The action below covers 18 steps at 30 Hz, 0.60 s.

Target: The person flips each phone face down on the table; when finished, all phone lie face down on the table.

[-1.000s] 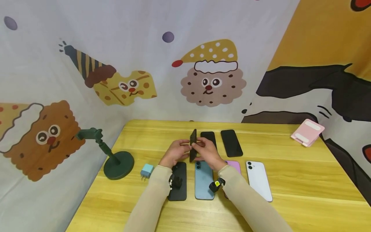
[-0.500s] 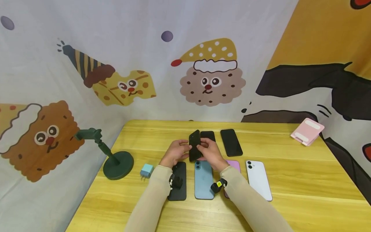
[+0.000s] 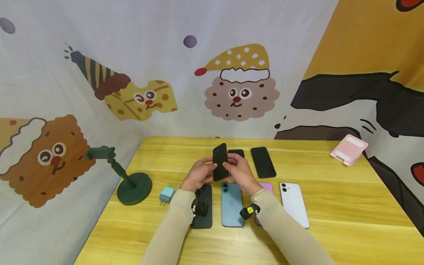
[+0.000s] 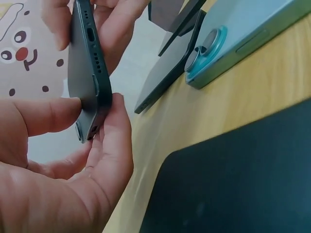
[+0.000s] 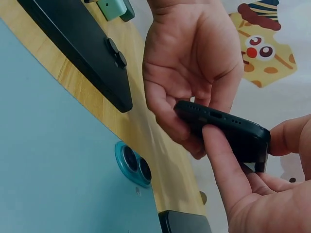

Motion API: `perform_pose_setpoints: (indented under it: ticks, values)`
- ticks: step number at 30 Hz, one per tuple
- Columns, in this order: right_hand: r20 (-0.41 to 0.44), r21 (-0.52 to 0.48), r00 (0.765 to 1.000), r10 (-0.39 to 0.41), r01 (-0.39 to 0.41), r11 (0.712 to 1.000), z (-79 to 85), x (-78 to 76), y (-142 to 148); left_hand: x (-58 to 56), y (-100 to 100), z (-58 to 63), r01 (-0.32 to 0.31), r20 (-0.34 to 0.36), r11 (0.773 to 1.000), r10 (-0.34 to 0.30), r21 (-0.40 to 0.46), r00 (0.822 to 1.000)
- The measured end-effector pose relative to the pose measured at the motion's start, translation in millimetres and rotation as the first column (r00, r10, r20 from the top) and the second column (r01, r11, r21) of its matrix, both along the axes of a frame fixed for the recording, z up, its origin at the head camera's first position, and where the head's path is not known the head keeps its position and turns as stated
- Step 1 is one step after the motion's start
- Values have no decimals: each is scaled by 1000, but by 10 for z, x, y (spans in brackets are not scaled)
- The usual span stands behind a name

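Note:
Both hands hold a black phone (image 3: 219,163) above the table, one at each side, with a broad face towards the head camera. My left hand (image 3: 200,173) pinches its left edge between thumb and fingers; the left wrist view shows the port end of the phone (image 4: 92,63). Gripping the other side is my right hand (image 3: 241,171), its thumb on the near face. Below the hands lie another black phone (image 3: 207,211), a blue phone (image 3: 232,208) and a purple phone (image 3: 266,187), partly covered by the right forearm. Farther right lies a white phone (image 3: 294,206).
Two black phones lie behind the hands, one (image 3: 263,162) in full view and one (image 3: 236,152) partly hidden. A dark green stand (image 3: 134,189) and a light blue plug (image 3: 167,194) are at the left. A pink folding stand (image 3: 349,149) is at the back right.
The held phone has turned from edge-on to showing a broad face, and has risen slightly. Both hands keep hold of it; the phones on the table lie as before.

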State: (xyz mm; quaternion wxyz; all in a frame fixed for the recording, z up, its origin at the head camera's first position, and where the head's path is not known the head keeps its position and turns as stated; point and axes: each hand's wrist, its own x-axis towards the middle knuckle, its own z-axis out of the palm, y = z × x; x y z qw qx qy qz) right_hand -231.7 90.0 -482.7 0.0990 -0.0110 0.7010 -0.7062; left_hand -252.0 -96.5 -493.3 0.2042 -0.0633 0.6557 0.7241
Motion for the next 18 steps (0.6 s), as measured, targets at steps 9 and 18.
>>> perform_pose_setpoints:
  ticks: [9, 18]
  values:
    - [-32, 113, 999, -9, 12, 993, -41, -77, -19, -25, -119, 57, -35, -60, 992, 28, -117, 998]
    - [-114, 341, 993, 27, 14, 940, -195, -194, -56, -50, -162, 41, -64, -52, 983, 56, -174, 997]
